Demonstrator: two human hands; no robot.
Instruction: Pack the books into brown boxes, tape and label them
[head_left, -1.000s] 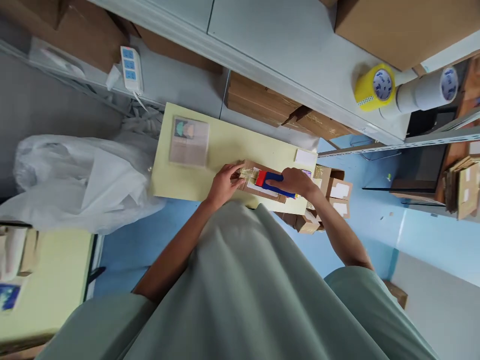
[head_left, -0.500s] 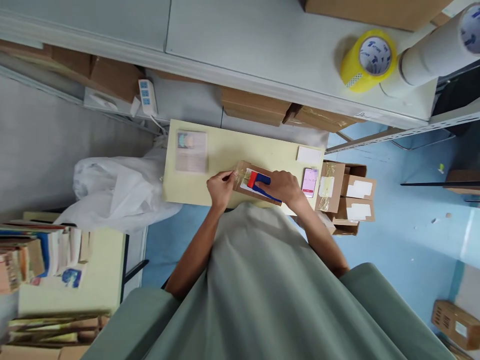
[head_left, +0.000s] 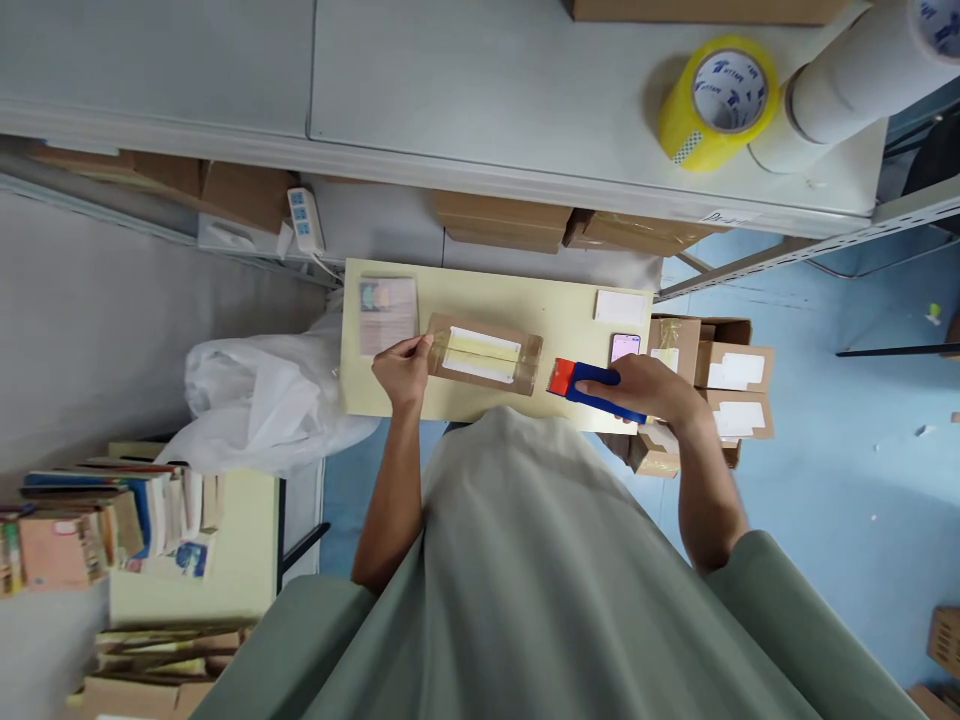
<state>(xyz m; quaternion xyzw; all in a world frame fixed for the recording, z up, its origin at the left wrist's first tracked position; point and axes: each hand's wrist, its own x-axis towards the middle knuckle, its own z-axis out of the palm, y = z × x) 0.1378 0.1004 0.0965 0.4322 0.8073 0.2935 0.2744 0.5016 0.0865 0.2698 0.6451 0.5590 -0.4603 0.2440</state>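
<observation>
A flat brown cardboard package (head_left: 529,368) with a white label and a clear tape strip along it lies on the pale yellow table (head_left: 480,292). My left hand (head_left: 405,370) pinches the package's left end between thumb and fingers. To the right of the package, my right hand (head_left: 645,388) is closed around a blue tool with a red end (head_left: 596,386), which looks like a tape dispenser. The red end points left and is apart from the package. A phone (head_left: 625,346) lies just beyond my right hand.
Stacked cardboard boxes (head_left: 736,370) stand right of the table. A grey shelf (head_left: 480,90) with yellow tape (head_left: 694,135) crosses the far side. White plastic (head_left: 255,390) hangs at left; books (head_left: 127,510) sit lower left.
My right hand has moved right with the blue and red tool, off the package, uncovering its label. My left hand and the package have shifted left, the hand still at the package's end.
</observation>
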